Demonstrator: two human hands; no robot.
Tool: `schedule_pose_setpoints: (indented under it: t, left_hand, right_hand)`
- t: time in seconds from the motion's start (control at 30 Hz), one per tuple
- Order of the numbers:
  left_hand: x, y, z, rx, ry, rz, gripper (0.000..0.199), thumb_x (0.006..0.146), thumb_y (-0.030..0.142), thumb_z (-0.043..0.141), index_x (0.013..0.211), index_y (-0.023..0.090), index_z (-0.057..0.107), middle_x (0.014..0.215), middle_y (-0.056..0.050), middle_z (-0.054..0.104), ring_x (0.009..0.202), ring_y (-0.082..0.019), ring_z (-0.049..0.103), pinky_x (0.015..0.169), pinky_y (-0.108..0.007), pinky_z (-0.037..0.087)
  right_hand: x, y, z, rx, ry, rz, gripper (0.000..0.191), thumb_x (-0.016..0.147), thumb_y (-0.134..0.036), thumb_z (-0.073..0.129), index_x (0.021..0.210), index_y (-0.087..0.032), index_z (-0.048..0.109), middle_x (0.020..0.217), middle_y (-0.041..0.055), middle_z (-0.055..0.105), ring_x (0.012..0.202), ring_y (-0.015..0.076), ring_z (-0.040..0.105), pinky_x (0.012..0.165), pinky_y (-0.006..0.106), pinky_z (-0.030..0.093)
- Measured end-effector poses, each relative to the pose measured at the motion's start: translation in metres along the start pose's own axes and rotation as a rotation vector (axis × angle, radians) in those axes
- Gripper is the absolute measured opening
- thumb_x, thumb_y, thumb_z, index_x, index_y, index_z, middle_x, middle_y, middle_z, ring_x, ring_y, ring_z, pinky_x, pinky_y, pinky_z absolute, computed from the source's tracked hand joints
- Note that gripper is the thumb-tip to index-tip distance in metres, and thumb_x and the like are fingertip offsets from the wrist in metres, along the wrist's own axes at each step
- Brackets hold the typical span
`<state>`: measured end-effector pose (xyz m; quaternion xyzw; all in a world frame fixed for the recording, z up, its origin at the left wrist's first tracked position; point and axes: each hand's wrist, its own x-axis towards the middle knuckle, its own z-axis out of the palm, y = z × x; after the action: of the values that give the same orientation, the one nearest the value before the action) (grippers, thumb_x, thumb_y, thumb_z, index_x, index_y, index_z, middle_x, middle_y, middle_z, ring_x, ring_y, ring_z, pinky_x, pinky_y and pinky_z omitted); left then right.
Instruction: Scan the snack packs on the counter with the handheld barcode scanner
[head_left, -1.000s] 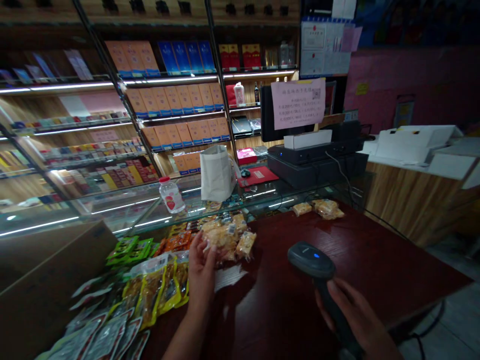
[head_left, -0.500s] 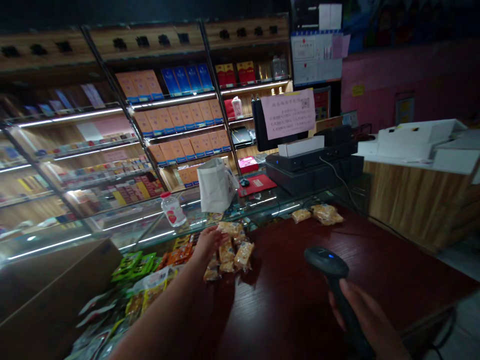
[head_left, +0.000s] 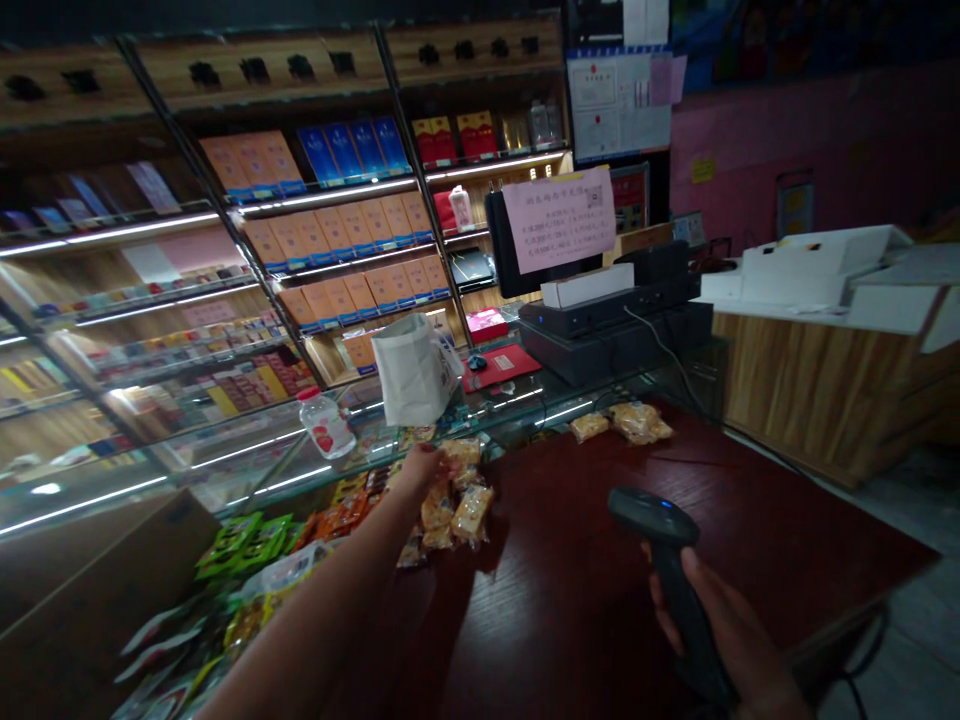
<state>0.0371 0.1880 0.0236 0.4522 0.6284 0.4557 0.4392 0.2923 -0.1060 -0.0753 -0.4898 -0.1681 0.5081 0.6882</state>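
Observation:
My right hand [head_left: 724,620] is wrapped round the handle of a dark barcode scanner [head_left: 654,515], held above the tabletop with its head pointing left and a small blue light lit. My left hand [head_left: 421,468] reaches across to a pile of clear-wrapped, pale yellow snack packets [head_left: 471,512] and touches the upper ones. Its fingers are mostly hidden and blurred, so their grip does not show. Farther back on the table lie a single wrapped snack [head_left: 589,428] and a bunch of wrapped snacks [head_left: 641,422].
Green, orange and yellow snack bags [head_left: 259,540] lie left of my arm, beside a cardboard box [head_left: 97,580]. Behind the dark red table [head_left: 555,600], a glass counter holds a red-capped bottle [head_left: 327,425], a white bag [head_left: 412,375] and a cash register [head_left: 615,335].
The view has shifted slightly, moving most things left in the picture. My left hand stays at the snack pile, its fingers now less visible. My right hand still holds the scanner.

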Motion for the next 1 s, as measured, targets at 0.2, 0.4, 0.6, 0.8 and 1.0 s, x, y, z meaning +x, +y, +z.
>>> schedule_pose_setpoints:
  t: [0.2, 0.4, 0.6, 0.8, 1.0]
  left_hand:
    - [-0.030, 0.008, 0.003, 0.252, 0.128, 0.521, 0.041, 0.071, 0.017, 0.071, 0.109, 0.021, 0.057, 0.117, -0.012, 0.061, 0.116, -0.030, 0.059, 0.094, -0.040, 0.049]
    - [-0.067, -0.014, 0.068, 0.435, -0.278, 0.958, 0.037, 0.080, 0.019, 0.061, 0.118, 0.023, 0.062, 0.122, -0.009, 0.060, 0.113, -0.026, 0.059, 0.107, -0.043, 0.043]
    - [-0.059, -0.046, 0.166, 0.562, -0.447, 0.747, 0.050, 0.079, 0.014, 0.064, 0.129, 0.014, 0.056, 0.136, -0.017, 0.055, 0.126, -0.027, 0.054, 0.111, -0.039, 0.039]
    - [-0.036, -0.045, 0.234, 0.607, -0.316, 0.612, 0.062, 0.081, 0.018, 0.067, 0.137, 0.006, 0.046, 0.140, -0.024, 0.052, 0.136, -0.031, 0.045, 0.114, -0.039, 0.031]
    - [-0.027, -0.045, 0.252, 0.615, -0.249, 0.465, 0.044, 0.079, 0.021, 0.070, 0.121, 0.014, 0.058, 0.131, -0.020, 0.057, 0.131, -0.033, 0.047, 0.109, -0.040, 0.034]
  right_hand:
    - [0.001, -0.008, 0.000, -0.014, -0.012, -0.049, 0.056, 0.082, -0.068, 0.064, 0.104, -0.017, 0.073, 0.067, 0.0006, 0.068, 0.046, 0.0106, 0.052, 0.041, 0.021, 0.039]
    - [0.024, -0.018, -0.019, -0.029, 0.077, -0.129, 0.055, 0.085, -0.069, 0.058, 0.089, -0.015, 0.071, 0.056, 0.0011, 0.066, 0.046, 0.0122, 0.052, 0.043, 0.021, 0.039]
    - [0.029, -0.019, -0.018, -0.050, 0.099, -0.158, 0.058, 0.086, -0.072, 0.053, 0.078, -0.017, 0.069, 0.050, 0.0001, 0.061, 0.046, 0.0122, 0.051, 0.043, 0.021, 0.040]
    - [0.030, -0.017, -0.015, -0.090, 0.115, -0.195, 0.056, 0.086, -0.072, 0.053, 0.087, -0.017, 0.068, 0.051, 0.0001, 0.063, 0.046, 0.0139, 0.052, 0.043, 0.022, 0.039]
    - [0.029, -0.020, -0.015, -0.127, 0.090, -0.190, 0.058, 0.090, -0.070, 0.048, 0.085, -0.016, 0.068, 0.054, 0.0012, 0.064, 0.048, 0.0146, 0.055, 0.047, 0.023, 0.041]
